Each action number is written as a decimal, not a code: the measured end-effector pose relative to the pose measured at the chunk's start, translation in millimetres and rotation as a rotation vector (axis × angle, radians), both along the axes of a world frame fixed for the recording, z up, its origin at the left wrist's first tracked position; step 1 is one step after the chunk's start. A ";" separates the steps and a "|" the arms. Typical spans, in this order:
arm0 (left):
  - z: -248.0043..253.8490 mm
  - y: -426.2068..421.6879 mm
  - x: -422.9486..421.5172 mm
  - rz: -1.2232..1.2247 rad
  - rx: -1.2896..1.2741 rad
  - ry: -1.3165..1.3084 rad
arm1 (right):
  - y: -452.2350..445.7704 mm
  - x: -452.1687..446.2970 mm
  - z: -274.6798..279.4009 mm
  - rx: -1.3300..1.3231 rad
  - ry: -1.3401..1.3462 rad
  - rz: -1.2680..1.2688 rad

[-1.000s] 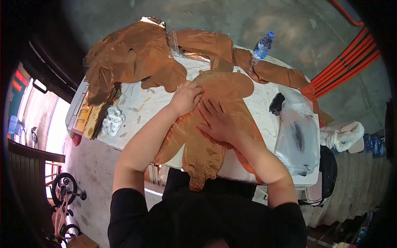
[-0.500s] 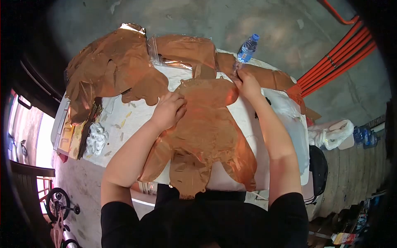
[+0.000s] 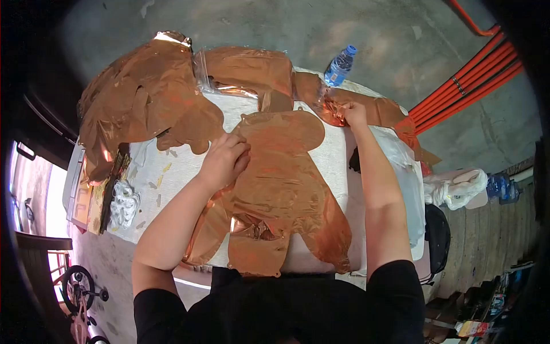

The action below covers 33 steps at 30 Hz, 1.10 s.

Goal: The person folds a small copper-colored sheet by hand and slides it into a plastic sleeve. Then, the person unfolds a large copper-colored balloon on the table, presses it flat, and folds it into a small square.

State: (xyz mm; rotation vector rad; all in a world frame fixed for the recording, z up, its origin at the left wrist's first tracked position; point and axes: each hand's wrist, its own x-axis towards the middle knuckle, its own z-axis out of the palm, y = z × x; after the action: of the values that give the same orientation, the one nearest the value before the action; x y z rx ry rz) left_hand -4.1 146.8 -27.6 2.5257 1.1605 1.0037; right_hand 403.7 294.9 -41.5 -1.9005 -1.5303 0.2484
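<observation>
A flat brown foil sheet (image 3: 281,189) with rounded lobes lies on the white table (image 3: 166,195), its lower end reaching the edge near my body. My left hand (image 3: 226,160) rests at its upper left edge, fingers curled and closed; what they hold, if anything, is hidden. Farther right, my right hand (image 3: 353,114) pinches the crumpled near edge of another brown foil piece (image 3: 372,106) along the far right side. Behind that hand stands a water bottle (image 3: 340,66) with a blue cap, tilted.
A large foil pile (image 3: 137,103) covers the far left, beside a foil piece in clear plastic (image 3: 249,71). Clear plastic bags (image 3: 401,166) lie at the right. A white stringy bundle (image 3: 124,203) and an orange-yellow box (image 3: 96,200) sit at the left edge.
My right hand has left the middle sheet, reached up and right, and taken hold of the far foil, lifting its edge. My left hand has moved to the sheet's left edge. The view has shifted.
</observation>
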 end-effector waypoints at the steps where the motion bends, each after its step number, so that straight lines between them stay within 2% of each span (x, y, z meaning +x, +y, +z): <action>1: 0.1 -0.1 -0.2 -0.001 -0.002 -0.001 | -1.9 1.7 -0.1 0.007 0.224 0.032; 2: 1.0 -0.2 -0.4 -0.002 -0.007 0.001 | -3.2 3.4 -0.1 0.015 0.449 0.064; 3: 1.5 -0.4 -0.3 -0.003 -0.012 0.004 | -6.3 3.0 5.6 0.014 0.448 0.062; 5: 1.0 -1.0 -0.7 0.000 -0.018 0.009 | -11.5 3.8 20.2 -0.176 0.727 0.076; 9: 0.4 0.1 -0.9 -0.009 -0.011 0.003 | -13.6 -2.8 26.2 -0.186 0.884 -0.030; 12: 0.5 -0.2 -0.3 -0.001 -0.010 0.009 | -5.4 10.3 8.3 -0.152 0.767 -0.013; 14: 1.4 -0.4 -0.3 -0.006 -0.017 0.008 | 1.6 16.7 -7.4 0.000 0.338 0.022; 15: 2.0 -0.4 -0.8 -0.011 -0.025 0.007 | -0.8 13.5 -5.3 0.001 0.339 0.024; 17: 2.6 -0.7 -1.3 -0.007 -0.029 0.012 | -9.2 8.1 -3.5 0.144 -0.061 0.041; 21: 3.2 -0.9 -0.9 -0.010 -0.029 0.011 | -22.0 -9.2 8.8 0.131 0.022 0.015; 24: 1.4 -0.4 -1.3 -0.012 -0.027 0.011 | -28.3 -15.7 15.2 0.120 -0.035 0.067; 26: 1.6 -0.2 -1.4 -0.011 -0.035 0.014 | -32.7 -20.3 24.8 0.024 -0.122 0.102; 33: -0.4 -0.2 -1.7 -0.014 -0.009 0.013 | -15.7 -3.2 6.0 0.109 -0.106 0.028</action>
State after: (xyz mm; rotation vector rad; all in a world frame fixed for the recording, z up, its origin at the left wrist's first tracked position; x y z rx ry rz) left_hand -5.9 146.6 -28.0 2.5334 1.1462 0.9777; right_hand 400.5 279.2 -35.5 -1.8332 -1.6075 0.0765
